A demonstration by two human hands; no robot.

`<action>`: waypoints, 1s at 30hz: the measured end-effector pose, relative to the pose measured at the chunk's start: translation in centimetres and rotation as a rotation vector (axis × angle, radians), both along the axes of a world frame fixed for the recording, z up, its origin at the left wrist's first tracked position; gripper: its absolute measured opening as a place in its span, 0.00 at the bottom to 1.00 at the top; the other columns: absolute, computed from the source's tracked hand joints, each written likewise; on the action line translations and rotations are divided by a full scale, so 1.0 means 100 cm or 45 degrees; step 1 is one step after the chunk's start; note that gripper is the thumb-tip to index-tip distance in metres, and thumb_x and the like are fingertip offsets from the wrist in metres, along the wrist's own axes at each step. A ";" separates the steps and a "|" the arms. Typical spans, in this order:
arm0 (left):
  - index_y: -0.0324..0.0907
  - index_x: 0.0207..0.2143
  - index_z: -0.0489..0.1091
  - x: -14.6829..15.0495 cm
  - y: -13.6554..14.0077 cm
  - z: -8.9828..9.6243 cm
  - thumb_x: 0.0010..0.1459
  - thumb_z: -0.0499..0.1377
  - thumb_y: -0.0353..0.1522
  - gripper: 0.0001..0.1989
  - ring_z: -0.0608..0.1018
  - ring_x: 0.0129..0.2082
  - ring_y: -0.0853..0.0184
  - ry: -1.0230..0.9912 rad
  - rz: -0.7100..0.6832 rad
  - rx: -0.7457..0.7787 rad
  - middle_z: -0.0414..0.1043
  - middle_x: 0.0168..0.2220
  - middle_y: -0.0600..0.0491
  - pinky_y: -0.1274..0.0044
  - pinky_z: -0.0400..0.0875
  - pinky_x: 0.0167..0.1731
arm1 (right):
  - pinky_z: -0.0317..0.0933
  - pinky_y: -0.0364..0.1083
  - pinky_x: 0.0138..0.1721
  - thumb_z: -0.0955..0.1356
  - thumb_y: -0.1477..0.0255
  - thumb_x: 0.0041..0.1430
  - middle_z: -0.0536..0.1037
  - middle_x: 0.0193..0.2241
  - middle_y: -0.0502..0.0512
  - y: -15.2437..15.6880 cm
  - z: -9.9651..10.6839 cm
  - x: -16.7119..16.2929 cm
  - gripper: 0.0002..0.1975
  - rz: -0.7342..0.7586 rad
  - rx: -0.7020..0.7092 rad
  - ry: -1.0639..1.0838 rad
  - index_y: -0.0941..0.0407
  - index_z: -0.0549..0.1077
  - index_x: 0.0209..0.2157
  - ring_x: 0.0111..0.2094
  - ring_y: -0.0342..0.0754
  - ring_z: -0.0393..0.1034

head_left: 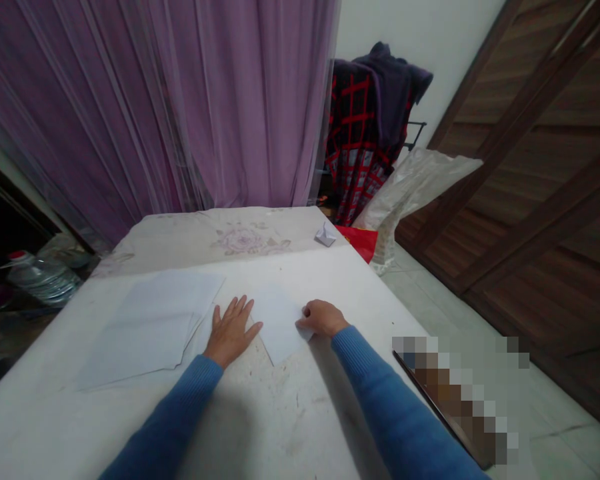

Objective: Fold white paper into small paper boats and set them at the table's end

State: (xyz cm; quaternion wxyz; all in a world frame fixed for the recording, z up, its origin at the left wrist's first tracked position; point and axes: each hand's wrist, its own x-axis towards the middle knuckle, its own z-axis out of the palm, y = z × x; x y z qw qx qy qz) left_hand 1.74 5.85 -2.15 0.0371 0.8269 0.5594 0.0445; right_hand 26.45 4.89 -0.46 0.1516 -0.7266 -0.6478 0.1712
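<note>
A white table (275, 427) is marked with small dark specks at its near end, and a shadow is cast across it by each blue sleeve. With the small white sheet (276, 320) taken as the clock's centre, the left hand (231, 331) is laid flat at 9 o'clock, fingers spread, thumb over the sheet's left edge. At 3 o'clock the right hand (323, 317) is curled, and the sheet's right edge appears pinched between thumb and fingers. A dark-edged flat object (440, 410), partly pixelated, is seen at 4 o'clock. Beyond the left hand, larger loose papers (147, 327) are piled at 9. At 1 a folded paper piece (325, 235) is set near the table's far corner, and a printed flower (243, 239) is shown between 11 and 12. The background is filled by purple curtains (245, 100) from 10 to 12, draped clothes (355, 127) at 1 and wooden doors (540, 167) at 2.

Between 9 and 10, a clear bottle (43, 280) is topped by a red cap; its contents cannot be made out. Between 1 and 2, a pale plastic bag (410, 187) is seen.
</note>
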 end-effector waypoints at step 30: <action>0.46 0.61 0.62 0.042 -0.047 -0.020 0.65 0.50 0.38 0.23 0.63 0.64 0.53 -0.183 -0.284 0.263 0.62 0.63 0.48 0.49 0.46 0.63 | 0.61 0.43 0.43 0.65 0.76 0.58 0.81 0.35 0.51 0.008 -0.005 0.006 0.10 0.301 0.426 0.162 0.53 0.79 0.35 0.38 0.46 0.73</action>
